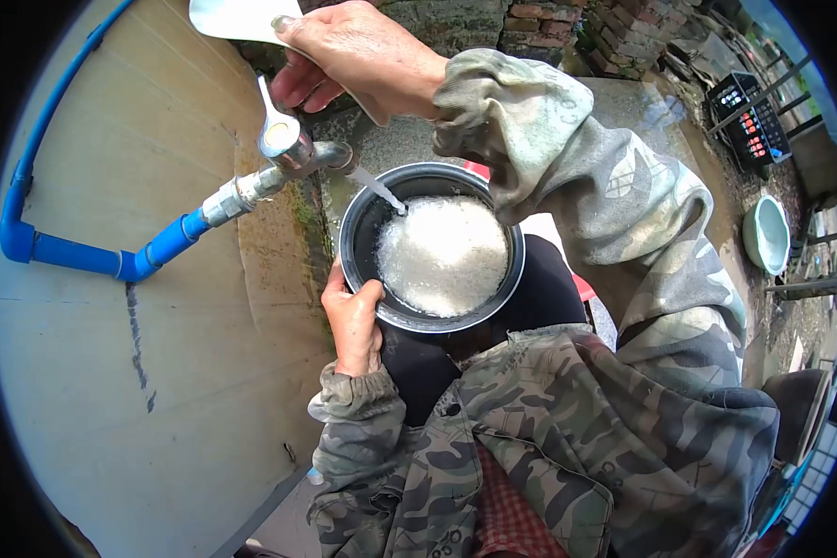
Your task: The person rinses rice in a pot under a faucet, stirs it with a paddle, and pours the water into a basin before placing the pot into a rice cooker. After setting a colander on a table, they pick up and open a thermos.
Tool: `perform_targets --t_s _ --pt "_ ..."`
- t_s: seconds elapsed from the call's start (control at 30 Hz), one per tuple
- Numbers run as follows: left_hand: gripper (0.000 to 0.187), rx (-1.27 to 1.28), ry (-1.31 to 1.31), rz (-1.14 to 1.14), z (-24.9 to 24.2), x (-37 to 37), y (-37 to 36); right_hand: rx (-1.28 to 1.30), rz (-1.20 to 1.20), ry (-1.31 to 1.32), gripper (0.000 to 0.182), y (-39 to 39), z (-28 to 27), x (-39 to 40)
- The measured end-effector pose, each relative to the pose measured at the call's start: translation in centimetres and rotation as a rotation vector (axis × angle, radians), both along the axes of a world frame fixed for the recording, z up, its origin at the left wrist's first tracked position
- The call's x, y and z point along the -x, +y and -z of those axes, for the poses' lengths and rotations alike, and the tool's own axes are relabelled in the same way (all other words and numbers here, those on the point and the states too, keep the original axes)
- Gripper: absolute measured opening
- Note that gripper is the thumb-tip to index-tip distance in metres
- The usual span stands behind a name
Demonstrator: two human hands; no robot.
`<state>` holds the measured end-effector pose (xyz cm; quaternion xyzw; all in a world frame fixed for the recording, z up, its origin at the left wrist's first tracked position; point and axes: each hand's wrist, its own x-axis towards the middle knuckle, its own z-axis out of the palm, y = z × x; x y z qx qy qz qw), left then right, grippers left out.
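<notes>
The pot (431, 246) sits below and to the right of the tap (288, 147), with the rice (445, 253) lying in it. A pipe (112, 256) runs leftward from the tap along the wall (112, 391). The left hand (353, 321) is at the pot's lower left rim; the right hand (358, 56) is above the tap. Far right, a basin (767, 234) lies on the ground, with a crate (751, 116) behind it.

Even, diffuse daylight, without hard shadows. Strong fisheye distortion bends straight lines, as seen in the blue pipe (84, 251), and a black vignette rings the frame. Bright glare whitens the foaming water in the pot (431, 247) and glints off the metal tap (286, 144). Focus is sharp centrally and softer toward the edges.
</notes>
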<state>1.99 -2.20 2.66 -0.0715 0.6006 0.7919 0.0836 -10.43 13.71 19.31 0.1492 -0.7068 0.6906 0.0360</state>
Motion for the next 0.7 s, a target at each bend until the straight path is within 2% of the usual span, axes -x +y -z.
perform_targets --t_s 0.1,0.23,0.27,0.4,0.47,0.5,0.53,0.6,0.7 --pt "0.050 -0.005 -0.010 0.001 0.0 0.0 -0.1 -0.069 0.130 -0.145 0.041 4.7 4.1 -1.3" --pt "0.052 0.000 -0.011 -0.004 -0.1 0.0 -0.2 -0.236 0.284 -0.463 0.043 10.1 11.1 -3.0" --pt "0.052 0.008 -0.017 -0.003 0.0 0.0 -0.2 -0.186 0.371 -0.507 0.034 10.7 13.2 -3.5" --pt "0.046 0.044 -0.026 -0.015 -0.5 -0.1 0.1 -0.131 0.364 -0.663 0.034 12.0 17.6 -6.5" --pt "0.046 0.037 -0.026 -0.019 -0.5 -0.1 0.2 -0.057 0.351 -0.687 0.035 11.6 17.8 -7.9" --pt "0.046 0.041 -0.026 -0.018 -0.6 -0.1 0.2 -0.109 0.311 -0.726 0.035 11.3 16.6 -8.6" --pt "0.046 0.053 -0.030 -0.023 -0.6 -0.1 0.2 -0.163 0.304 -0.706 0.035 11.6 17.4 -8.6" --pt "0.045 0.068 -0.033 -0.028 -0.5 -0.1 0.1 -0.076 0.346 -0.639 0.036 11.4 19.6 -8.2" --pt "0.049 0.071 -0.040 -0.018 -0.4 -0.2 -0.4 -0.093 0.342 -0.592 0.037 11.5 21.5 -7.6"
